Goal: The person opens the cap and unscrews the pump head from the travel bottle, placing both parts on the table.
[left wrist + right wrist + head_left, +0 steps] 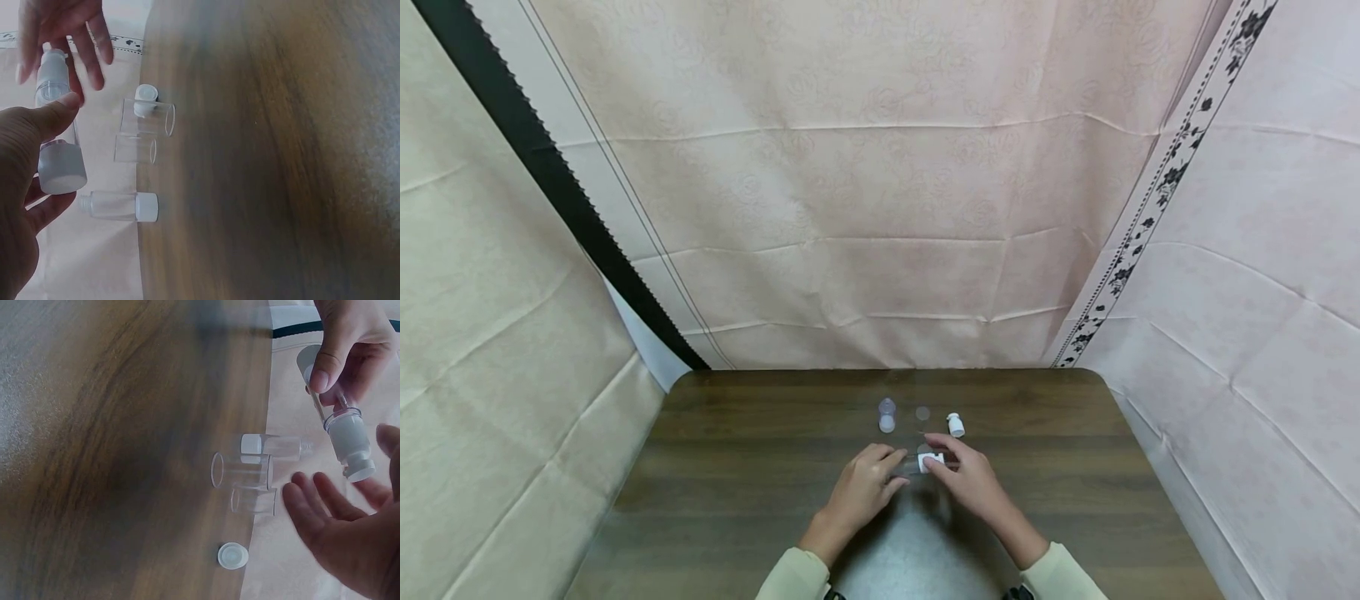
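Note:
My left hand (861, 492) grips a small clear bottle with a white base (62, 170), thumb along its side. On the bottle's other end sits a white pump top (349, 436), which points toward my right hand (972, 479). That right hand has its fingers spread around the pump top; in the right wrist view its palm faces the pump and the fingers (331, 503) are extended, not curled round it. The bottle is held up off the table, tilted in both wrist views.
Beyond the hands, a second clear bottle with a white base (147, 207) stands on the wooden table (737, 500). Beside it stand two clear open cylinders, a larger one (215, 470) and a smaller one (234, 500). A separate white pump top (956, 426) is at the right.

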Available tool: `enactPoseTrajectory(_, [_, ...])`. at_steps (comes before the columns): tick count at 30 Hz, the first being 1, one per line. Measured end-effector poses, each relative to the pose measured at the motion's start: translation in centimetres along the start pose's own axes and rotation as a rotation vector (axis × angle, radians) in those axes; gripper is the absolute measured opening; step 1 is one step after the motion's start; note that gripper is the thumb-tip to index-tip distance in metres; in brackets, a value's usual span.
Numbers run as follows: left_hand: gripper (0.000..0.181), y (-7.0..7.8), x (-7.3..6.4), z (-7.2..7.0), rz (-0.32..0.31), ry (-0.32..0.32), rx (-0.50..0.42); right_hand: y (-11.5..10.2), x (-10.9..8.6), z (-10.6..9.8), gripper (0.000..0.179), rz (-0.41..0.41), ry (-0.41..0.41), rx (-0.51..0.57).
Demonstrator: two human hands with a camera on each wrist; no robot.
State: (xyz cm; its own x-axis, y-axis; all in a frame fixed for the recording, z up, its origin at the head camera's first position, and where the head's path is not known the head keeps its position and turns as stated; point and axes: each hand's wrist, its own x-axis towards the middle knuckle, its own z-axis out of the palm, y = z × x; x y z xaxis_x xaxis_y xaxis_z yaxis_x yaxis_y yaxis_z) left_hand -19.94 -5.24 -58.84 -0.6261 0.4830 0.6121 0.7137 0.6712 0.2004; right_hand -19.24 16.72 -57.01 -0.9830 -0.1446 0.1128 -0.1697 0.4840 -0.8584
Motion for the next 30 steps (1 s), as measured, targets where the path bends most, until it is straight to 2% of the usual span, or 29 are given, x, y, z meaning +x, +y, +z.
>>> enactPoseTrajectory(5, [0.045, 0.22, 0.15, 0.02, 0.001, -0.004, 0.011, 0.01, 0.22, -0.04, 0.018, 0.01, 0.01, -0.133])
enactPoseTrajectory(9, [0.045, 0.23, 0.18, 0.06, 0.006, -0.006, 0.016, -0.03, 0.26, -0.19, 0.008, 0.013, 0.004, -0.177])
enactPoseTrajectory(18, [0.045, 0.2, 0.15, 0.16, 0.004, -0.015, 0.011, -0.04, 0.25, -0.42, 0.01, 0.015, -0.043, -0.093])
enactPoseTrajectory(30, [0.044, 0.03, -0.06, 0.4, -0.015, -0.024, -0.015, -0.17, 0.1, -0.32, 0.02, -0.053, -0.041, -0.079])
